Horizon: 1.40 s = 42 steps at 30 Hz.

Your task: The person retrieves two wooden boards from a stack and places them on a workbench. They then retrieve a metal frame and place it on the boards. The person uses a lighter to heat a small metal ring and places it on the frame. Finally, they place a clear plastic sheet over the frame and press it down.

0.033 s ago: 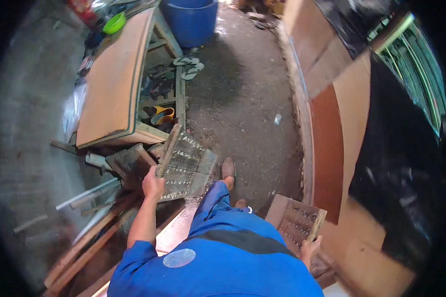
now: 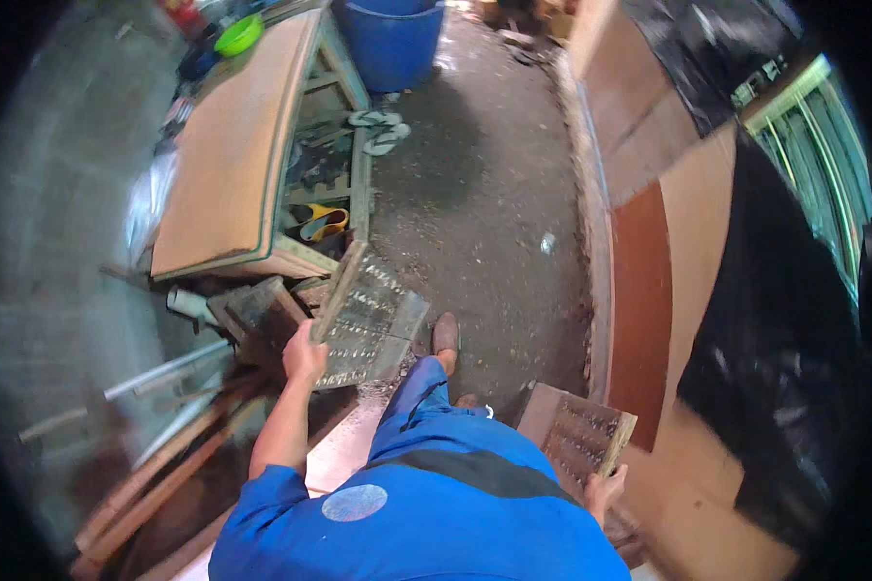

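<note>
On the left, my left hand (image 2: 305, 356) is closed around the raised edge of a weathered wooden board (image 2: 366, 324) marked with rows of whitish spots. At the lower right, my right hand (image 2: 606, 489) grips the edge of a second, browner wooden board (image 2: 574, 433), with rows of dark dots on its face. Both boards are tilted and held out at either side of my body. My blue shirt (image 2: 475, 523) fills the lower middle, and a shod foot (image 2: 445, 334) shows between the boards.
A wooden table (image 2: 228, 145) stands at the left, shoes on its shelf and sandals (image 2: 383, 136) beside it. Planks (image 2: 165, 465) and a white pipe (image 2: 189, 305) lie nearby. A blue barrel (image 2: 392, 48) is at the far end; a panelled wall (image 2: 639, 300) with black sheeting runs along the right.
The view has shifted slightly, so the table and barrel appear a little farther right. Both hands keep their hold on the boards.
</note>
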Each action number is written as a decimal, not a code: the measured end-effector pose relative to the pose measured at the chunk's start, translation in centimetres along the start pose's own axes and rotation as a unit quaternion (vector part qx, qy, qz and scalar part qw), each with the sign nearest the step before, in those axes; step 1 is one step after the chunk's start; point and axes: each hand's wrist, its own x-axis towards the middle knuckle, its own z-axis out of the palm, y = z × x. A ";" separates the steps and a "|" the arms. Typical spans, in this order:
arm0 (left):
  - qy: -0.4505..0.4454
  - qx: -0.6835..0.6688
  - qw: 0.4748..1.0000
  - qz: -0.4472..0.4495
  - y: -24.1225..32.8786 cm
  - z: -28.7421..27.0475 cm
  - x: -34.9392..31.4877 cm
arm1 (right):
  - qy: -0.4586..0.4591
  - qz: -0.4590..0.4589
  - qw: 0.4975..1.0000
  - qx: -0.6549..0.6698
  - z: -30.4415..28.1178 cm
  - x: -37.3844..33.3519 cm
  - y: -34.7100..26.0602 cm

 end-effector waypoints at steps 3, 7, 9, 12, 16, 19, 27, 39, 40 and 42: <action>-0.020 -0.015 1.000 -0.001 0.3 0.0 -0.6 | -0.001 -0.042 0.999 -0.026 -6.1 0.2 -4.5; -0.018 -0.061 0.997 0.043 -4.8 -3.1 0.2 | 0.008 -0.112 0.993 -0.034 -11.3 -4.4 -10.1; -0.047 -0.071 0.996 0.016 -3.4 -4.7 0.2 | 0.017 -0.165 0.986 -0.028 -11.4 -3.0 -11.3; 0.028 -0.100 0.995 0.007 -4.9 -1.0 -1.3 | 0.009 -0.235 0.972 0.022 -11.3 0.7 -13.2; 0.006 -0.080 0.996 -0.032 -3.1 -2.8 -0.9 | 0.009 -0.305 0.952 0.028 -9.6 5.4 -18.4; 0.017 -0.053 0.997 -0.045 -3.1 -2.6 -1.4 | -0.002 -0.352 0.934 0.053 -8.2 8.7 -23.7; 0.058 -0.102 0.984 -0.135 1.4 -5.0 -9.7 | -0.155 -0.535 0.831 0.018 -3.9 16.1 -43.6; 0.153 -0.103 0.924 -0.335 7.7 -3.7 -21.2 | -0.309 -0.810 0.496 -0.055 9.9 9.8 -64.0; 0.143 -0.099 0.916 -0.361 7.6 -3.3 -22.0 | -0.314 -0.824 0.469 -0.053 10.7 8.5 -65.2; 0.135 -0.092 0.904 -0.395 8.1 -3.0 -23.2 | -0.328 -0.841 0.425 -0.063 11.7 5.6 -67.1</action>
